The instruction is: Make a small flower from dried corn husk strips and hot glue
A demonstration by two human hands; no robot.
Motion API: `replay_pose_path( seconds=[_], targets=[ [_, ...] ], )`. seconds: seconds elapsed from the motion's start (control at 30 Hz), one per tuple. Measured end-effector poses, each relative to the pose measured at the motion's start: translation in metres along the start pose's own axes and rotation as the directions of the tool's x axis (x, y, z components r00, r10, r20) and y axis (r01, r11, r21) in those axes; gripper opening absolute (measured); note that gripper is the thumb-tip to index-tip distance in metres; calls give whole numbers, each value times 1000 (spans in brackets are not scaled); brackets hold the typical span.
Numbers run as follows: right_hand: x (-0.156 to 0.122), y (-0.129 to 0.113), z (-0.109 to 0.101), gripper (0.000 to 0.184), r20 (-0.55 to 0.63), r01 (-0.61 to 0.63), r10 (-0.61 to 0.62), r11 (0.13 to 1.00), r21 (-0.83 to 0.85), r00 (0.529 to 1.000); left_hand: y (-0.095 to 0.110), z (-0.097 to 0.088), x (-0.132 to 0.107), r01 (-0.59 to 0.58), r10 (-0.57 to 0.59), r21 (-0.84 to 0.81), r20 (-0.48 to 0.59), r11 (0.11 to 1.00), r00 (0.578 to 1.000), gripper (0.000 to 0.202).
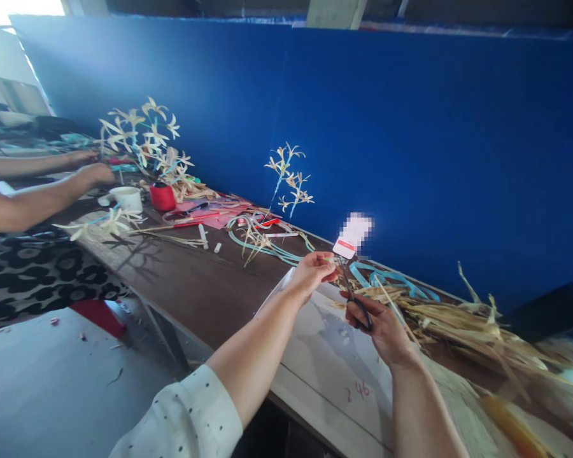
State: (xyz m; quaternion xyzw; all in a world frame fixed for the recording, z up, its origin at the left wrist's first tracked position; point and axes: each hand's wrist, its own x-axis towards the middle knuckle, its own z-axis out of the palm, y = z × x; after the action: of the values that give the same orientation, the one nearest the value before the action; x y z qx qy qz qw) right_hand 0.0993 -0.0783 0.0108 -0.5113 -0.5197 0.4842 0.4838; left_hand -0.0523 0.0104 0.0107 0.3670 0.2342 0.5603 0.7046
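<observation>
My right hand (384,327) grips a pair of black-handled scissors (365,317), fingers around the handle loops and blades pointing away from me. Close to the blades, my left hand (315,273) is closed in a pinch. A small light-green bit shows at its fingertips, too small to name. Just beyond both hands, a phone (346,247) with a partly blurred screen leans near the blue wall. Below them lies a white board (329,343) with red handwritten marks. Dry husk strips (424,312) and a light-blue ribbon (401,277) lie right of my hands.
At the left a co-worker's hands (95,172) work near husk flowers (148,137). A white mug (128,200), red thread spool (162,196), pink sheet (219,215) and coiled pale tube (262,249) lie along the table (195,286). Two flower stems (289,181) stand by the blue wall (410,140).
</observation>
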Motion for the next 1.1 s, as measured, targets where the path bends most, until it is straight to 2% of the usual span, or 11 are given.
replay_pose_path(
  seconds=[0.2, 0.43, 0.57, 0.87, 1.1],
  targets=[
    [2, 2, 0, 37, -44, 2, -3, 999, -34, 999, -1, -1, 2, 13, -13, -9, -11, 1000, 1000, 32],
    [3, 4, -2, 40, -102, -15, 17, 1000, 20, 995, -2, -1, 2, 1, -1, -13, 1, 1000, 1000, 30],
    [2, 4, -3, 43, -94, -11, 12, 1000, 12, 996, 1, 2, 0, -16, 16, 9, -9, 1000, 1000, 31],
    [1, 3, -1, 47, -49, 1, -2, 1000, -16, 999, 6, 1, 1, -148, 150, 43, -62, 988, 987, 35],
    [2, 5, -3, 44, -28, 0, -1, 999, -47, 1000, 7, 3, 0, -136, 137, 15, -64, 991, 989, 37]
  ],
)
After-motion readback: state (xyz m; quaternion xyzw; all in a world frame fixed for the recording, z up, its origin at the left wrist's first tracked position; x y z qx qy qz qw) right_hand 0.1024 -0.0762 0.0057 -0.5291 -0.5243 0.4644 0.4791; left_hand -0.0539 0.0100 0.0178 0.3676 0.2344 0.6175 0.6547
